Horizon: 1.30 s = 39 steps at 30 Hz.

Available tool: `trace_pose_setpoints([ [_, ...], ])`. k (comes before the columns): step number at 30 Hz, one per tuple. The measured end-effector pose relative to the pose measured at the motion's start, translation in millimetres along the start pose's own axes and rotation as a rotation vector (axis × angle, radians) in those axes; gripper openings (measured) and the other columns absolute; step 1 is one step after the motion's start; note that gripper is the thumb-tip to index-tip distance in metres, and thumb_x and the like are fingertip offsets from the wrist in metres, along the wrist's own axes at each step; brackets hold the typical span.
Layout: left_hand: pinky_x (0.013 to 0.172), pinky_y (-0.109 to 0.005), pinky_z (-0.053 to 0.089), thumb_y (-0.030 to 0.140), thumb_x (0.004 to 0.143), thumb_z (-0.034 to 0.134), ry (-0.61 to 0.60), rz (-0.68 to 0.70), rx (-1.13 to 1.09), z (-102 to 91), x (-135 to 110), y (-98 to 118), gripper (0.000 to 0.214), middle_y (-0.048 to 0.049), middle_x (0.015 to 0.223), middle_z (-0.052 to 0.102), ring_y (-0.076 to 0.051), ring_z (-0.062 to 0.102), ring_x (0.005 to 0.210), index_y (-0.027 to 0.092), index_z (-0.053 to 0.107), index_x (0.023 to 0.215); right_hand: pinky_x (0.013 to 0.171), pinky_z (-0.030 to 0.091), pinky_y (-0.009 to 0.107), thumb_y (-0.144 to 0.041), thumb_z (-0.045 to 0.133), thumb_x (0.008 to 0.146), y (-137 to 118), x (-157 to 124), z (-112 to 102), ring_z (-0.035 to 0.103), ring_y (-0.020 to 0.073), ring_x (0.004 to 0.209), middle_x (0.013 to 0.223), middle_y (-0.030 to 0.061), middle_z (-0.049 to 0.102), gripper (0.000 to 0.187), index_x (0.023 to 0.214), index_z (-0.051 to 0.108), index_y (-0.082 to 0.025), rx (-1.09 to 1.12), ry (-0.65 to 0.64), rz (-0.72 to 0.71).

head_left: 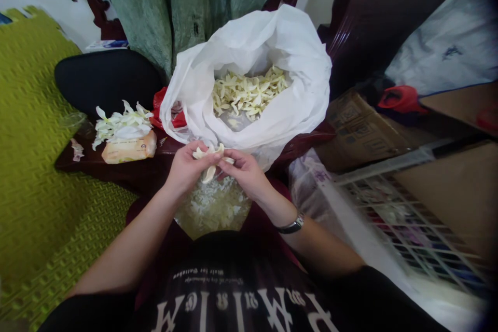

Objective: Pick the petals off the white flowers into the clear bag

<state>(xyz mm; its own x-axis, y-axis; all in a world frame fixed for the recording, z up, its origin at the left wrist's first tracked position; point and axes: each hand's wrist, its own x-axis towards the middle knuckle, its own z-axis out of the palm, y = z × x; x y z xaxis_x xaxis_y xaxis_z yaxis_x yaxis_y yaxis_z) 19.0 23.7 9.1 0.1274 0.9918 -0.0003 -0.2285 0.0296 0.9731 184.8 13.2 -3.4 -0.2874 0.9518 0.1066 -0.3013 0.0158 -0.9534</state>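
Observation:
Both my hands meet in front of me over my lap, pinching a pale cream flower between them. My left hand grips its left side with curled fingers. My right hand, with a watch on its wrist, pinches the right side. Just beyond stands a large white plastic bag, open at the top and holding a heap of pale petals. Below my hands a clear bag of shredded white bits rests in my lap.
A small pile of white flowers lies on a wrapped packet on the dark wooden table at the left. A green foam mat covers the floor left. A cardboard box and a wire rack stand at the right.

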Motion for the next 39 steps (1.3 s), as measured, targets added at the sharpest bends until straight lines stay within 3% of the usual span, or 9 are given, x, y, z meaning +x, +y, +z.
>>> trace_pose_setpoints([
  [4,0.060,-0.026,0.045,0.040,0.072,0.089,-0.021,0.079,0.125,2.2,0.7,4.9,0.029,-0.0006,0.076,0.067,-0.014,0.059,0.065,0.018,0.075,0.085,0.067,0.059,0.032,-0.048,0.080,0.079,2.7,0.6,-2.5,0.064,0.0144,0.062,0.070,-0.0022,0.071,0.028,0.094,0.077,-0.025,-0.060,0.039,-0.024],
  [8,0.057,-0.025,0.039,0.040,0.074,0.087,-0.032,0.203,0.224,2.4,0.9,7.6,0.028,0.0009,0.066,0.058,-0.011,0.051,0.061,0.017,0.072,0.066,0.068,0.059,0.033,-0.049,0.079,0.081,3.2,0.3,-2.6,0.065,0.0152,0.063,0.072,-0.0009,0.072,0.028,0.092,0.078,-0.024,-0.097,0.044,-0.032],
  [14,0.052,-0.024,0.037,0.039,0.069,0.090,-0.012,0.089,0.093,1.9,0.3,0.0,0.033,0.0027,0.062,0.059,-0.010,0.049,0.052,0.018,0.065,0.071,0.069,0.061,0.033,-0.050,0.078,0.081,3.0,-0.5,-0.3,0.066,0.0160,0.071,0.084,0.0009,0.074,0.029,0.096,0.078,-0.025,-0.094,0.038,-0.049],
  [19,0.050,-0.023,0.037,0.038,0.064,0.093,0.020,0.062,0.053,5.3,-1.8,-1.0,0.042,0.0041,0.061,0.059,-0.010,0.051,0.051,0.019,0.056,0.069,0.066,0.061,0.032,-0.053,0.078,0.080,6.5,-0.8,1.9,0.063,0.0159,0.070,0.081,0.0000,0.072,0.030,0.094,0.077,-0.026,-0.087,0.060,-0.064],
  [22,0.050,-0.022,0.037,0.039,0.064,0.093,0.021,0.048,0.063,7.1,-2.2,1.4,0.040,0.0045,0.064,0.061,-0.010,0.051,0.052,0.019,0.061,0.076,0.065,0.060,0.032,-0.053,0.077,0.080,7.5,0.3,1.2,0.063,0.0157,0.069,0.081,0.0003,0.072,0.030,0.090,0.077,-0.025,-0.087,0.095,-0.077],
  [25,0.059,-0.024,0.041,0.041,0.074,0.087,-0.020,0.119,0.148,7.8,-1.6,5.0,0.030,0.0018,0.071,0.063,-0.012,0.054,0.062,0.018,0.072,0.084,0.067,0.060,0.032,-0.053,0.076,0.081,7.3,1.4,-1.6,0.064,0.0159,0.069,0.080,0.0010,0.072,0.032,0.091,0.076,-0.024,-0.141,0.100,-0.078],
  [29,0.063,-0.023,0.039,0.036,0.077,0.085,-0.025,0.281,0.250,7.9,-0.5,8.0,0.026,0.0018,0.067,0.055,-0.010,0.050,0.066,0.016,0.072,0.066,0.071,0.058,0.033,-0.052,0.074,0.083,9.0,1.3,-4.3,0.065,0.0163,0.070,0.080,0.0018,0.072,0.031,0.090,0.075,-0.022,-0.221,0.080,-0.101],
  [35,0.052,-0.021,0.033,0.033,0.070,0.090,0.005,0.191,0.110,8.3,-0.2,2.2,0.030,0.0055,0.058,0.052,-0.008,0.042,0.053,0.017,0.065,0.068,0.073,0.060,0.034,-0.051,0.072,0.086,13.3,-1.3,3.1,0.067,0.0184,0.079,0.093,0.0040,0.074,0.028,0.093,0.075,-0.024,-0.208,0.125,-0.139],
  [39,0.051,-0.020,0.036,0.033,0.067,0.092,0.027,0.179,0.095,9.0,-0.5,-1.1,0.035,0.0051,0.061,0.056,-0.008,0.046,0.053,0.017,0.061,0.069,0.072,0.060,0.034,-0.050,0.070,0.087,13.8,-2.4,7.2,0.067,0.0195,0.081,0.098,0.0052,0.075,0.029,0.095,0.072,-0.023,-0.211,0.168,-0.141],
])
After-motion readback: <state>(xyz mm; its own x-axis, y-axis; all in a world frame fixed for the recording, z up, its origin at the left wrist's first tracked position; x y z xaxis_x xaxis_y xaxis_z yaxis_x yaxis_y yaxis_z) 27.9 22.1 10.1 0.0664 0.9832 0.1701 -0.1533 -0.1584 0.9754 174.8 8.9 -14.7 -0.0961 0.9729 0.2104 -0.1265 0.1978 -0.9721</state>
